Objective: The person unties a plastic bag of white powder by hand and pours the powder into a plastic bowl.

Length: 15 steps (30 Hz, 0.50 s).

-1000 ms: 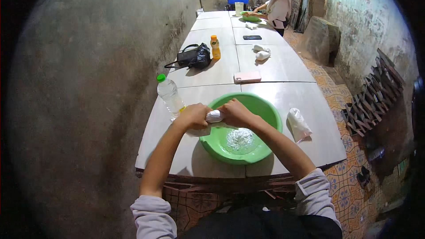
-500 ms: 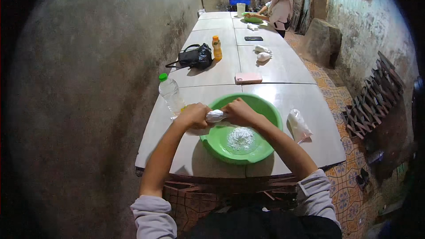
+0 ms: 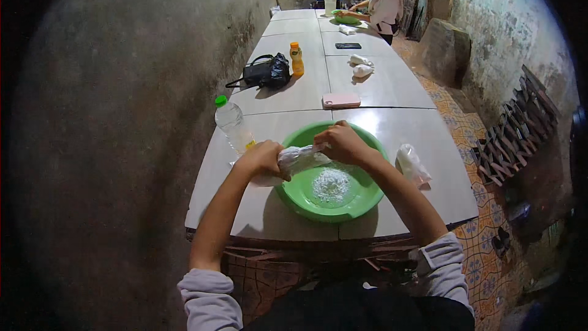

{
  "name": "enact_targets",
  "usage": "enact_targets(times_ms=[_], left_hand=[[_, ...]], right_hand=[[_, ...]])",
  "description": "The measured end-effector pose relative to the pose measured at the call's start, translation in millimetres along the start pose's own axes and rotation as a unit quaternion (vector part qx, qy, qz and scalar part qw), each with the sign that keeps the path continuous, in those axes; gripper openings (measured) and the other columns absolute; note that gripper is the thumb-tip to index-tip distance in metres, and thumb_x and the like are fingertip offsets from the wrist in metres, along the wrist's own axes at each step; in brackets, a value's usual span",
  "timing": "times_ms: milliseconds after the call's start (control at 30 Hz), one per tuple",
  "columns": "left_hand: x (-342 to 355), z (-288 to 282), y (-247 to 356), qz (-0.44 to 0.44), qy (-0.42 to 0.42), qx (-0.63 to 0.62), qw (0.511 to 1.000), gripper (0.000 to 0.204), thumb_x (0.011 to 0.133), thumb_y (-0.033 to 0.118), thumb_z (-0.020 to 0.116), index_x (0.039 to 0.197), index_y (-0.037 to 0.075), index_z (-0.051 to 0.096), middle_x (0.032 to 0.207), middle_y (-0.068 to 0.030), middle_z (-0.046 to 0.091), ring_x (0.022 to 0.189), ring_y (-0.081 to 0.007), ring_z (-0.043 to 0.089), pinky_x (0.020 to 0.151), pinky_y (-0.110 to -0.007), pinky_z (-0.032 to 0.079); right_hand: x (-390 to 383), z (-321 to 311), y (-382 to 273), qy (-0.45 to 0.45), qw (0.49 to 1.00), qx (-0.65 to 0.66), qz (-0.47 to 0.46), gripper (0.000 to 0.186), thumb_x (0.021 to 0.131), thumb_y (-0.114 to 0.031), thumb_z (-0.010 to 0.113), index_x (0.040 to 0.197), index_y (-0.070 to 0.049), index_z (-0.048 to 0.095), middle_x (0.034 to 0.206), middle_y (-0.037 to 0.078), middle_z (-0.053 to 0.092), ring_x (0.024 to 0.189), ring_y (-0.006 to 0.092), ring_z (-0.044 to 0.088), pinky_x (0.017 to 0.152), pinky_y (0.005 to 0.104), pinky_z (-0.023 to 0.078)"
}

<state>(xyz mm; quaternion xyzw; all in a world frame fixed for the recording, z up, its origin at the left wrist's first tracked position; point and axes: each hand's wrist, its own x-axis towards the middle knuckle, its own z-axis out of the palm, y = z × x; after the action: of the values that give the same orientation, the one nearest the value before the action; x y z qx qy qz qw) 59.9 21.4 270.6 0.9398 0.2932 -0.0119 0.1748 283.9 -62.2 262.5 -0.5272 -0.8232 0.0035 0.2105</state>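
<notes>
Between my hands a clear plastic bag with white contents (image 3: 302,159) stretches over the left part of a green basin (image 3: 320,213). My left hand (image 3: 264,160) is closed around the bag at the basin's left rim. With closed fingers, my right hand (image 3: 343,143) grips the bag's other end above the far side of the basin. A small heap of white powder (image 3: 332,185) lies on the basin's bottom. Right of the basin rests another bag of white powder (image 3: 413,164). A clear bottle with a green cap (image 3: 232,124) stands beyond my left hand.
Farther up the tiled table (image 3: 294,99) are a pink phone (image 3: 341,100), a black bag (image 3: 267,73), an orange bottle (image 3: 296,59), small white bags (image 3: 362,70) and a dark phone (image 3: 348,45). A co-worker (image 3: 386,3) handles a green basin (image 3: 347,18) at the far end.
My right hand has moved up and right, away from the left, and more of the bag shows between them. The view has shifted slightly.
</notes>
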Motion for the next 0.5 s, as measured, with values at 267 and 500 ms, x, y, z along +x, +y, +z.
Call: enact_targets(times_ms=[267, 500], left_hand=[[7, 0, 11, -0.038, 0.016, 0.089, 0.995, 0.026, 0.058, 0.018, 0.068, 0.081, 0.006, 0.065, 0.079, -0.0179, 0.064, 0.076, -0.0337, 0.062, 0.070, -0.042, 0.049], [3, -1, 17, -0.015, 0.031, 0.080, 0.996, 0.032, 0.062, 0.027, 0.069, 0.087, 0.008, 0.064, 0.080, -0.0162, 0.064, 0.076, -0.0323, 0.063, 0.069, -0.041, 0.049]], right_hand=[[-4, -1, 2, -0.001, 0.999, 0.014, 0.030, 0.013, 0.069, -0.010, 0.060, 0.081, -0.014, 0.064, 0.075, 0.007, 0.063, 0.077, 0.0245, 0.060, 0.082, 0.0381, 0.038], [-7, 8, 6, 0.038, 0.998, 0.034, 0.029, 0.011, 0.070, -0.011, 0.062, 0.080, -0.013, 0.064, 0.071, 0.008, 0.062, 0.073, 0.0252, 0.060, 0.080, 0.0384, 0.038]])
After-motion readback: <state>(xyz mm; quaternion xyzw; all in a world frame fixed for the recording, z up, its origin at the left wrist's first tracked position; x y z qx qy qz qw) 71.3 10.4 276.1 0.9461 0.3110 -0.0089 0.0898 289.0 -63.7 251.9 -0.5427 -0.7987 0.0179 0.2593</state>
